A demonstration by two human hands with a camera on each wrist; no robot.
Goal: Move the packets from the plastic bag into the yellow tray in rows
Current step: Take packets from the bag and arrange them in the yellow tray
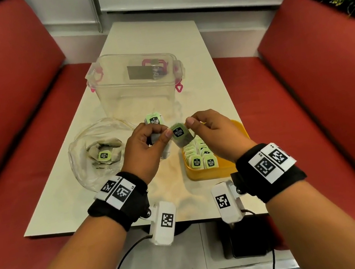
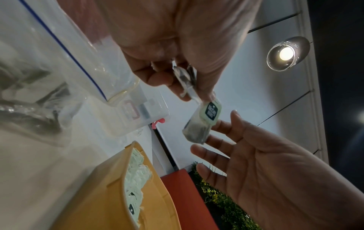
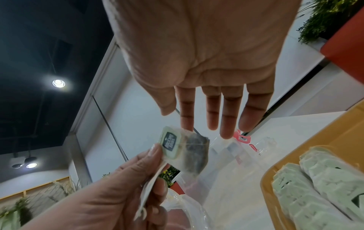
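My left hand [image 1: 159,132] grips a small bunch of tea packets above the table. One green-tagged packet [image 1: 154,120] sticks up behind its fingers. Its thumb pinches another packet [image 1: 180,134] by the tag, and that one hangs out toward my right hand [image 1: 194,126]. The right wrist view shows the right hand [image 3: 206,118] with straight fingers, only the index tip touching this packet [image 3: 187,149]. The clear plastic bag [image 1: 95,158] lies at the left with packets inside [image 1: 104,155]. At the right, the yellow tray [image 1: 214,171] holds rows of packets [image 1: 201,153].
A clear lidded box [image 1: 136,82] with pink clasps stands behind the hands in the middle of the table. Red benches [image 1: 331,95] flank the table on both sides. The table's near edge [image 1: 107,227] runs just below my wrists.
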